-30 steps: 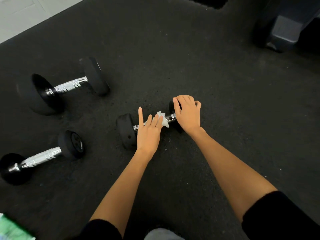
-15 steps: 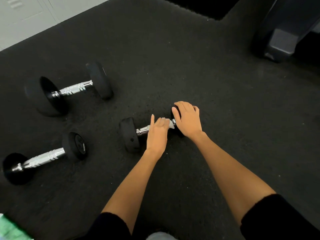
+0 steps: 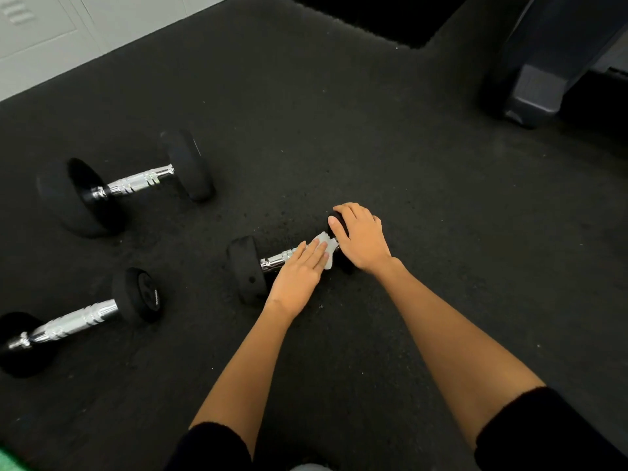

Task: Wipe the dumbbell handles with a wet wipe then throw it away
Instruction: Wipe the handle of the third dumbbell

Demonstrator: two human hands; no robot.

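Two hands work the nearest dumbbell (image 3: 248,266). Since half a second ago the left hand (image 3: 299,277) has flattened, its straight fingers now pressing the white wet wipe (image 3: 326,248) onto the chrome handle (image 3: 277,259) by the right-end weight, which the right hand (image 3: 362,237) grips from above. Left of this dumbbell on the black floor mat (image 3: 339,130) lie two other dumbbells (image 3: 129,183), well apart from the hands.

Three dumbbells with black rubber heads and shiny chrome handles — the near one (image 3: 249,266), the far-left one (image 3: 136,183) and the near-left one (image 3: 78,322) — lie on a speckled black rubber floor (image 3: 339,130), a white crumpled wet wipe (image 3: 325,248) on the near handle, beside pale grey panels (image 3: 51,35).
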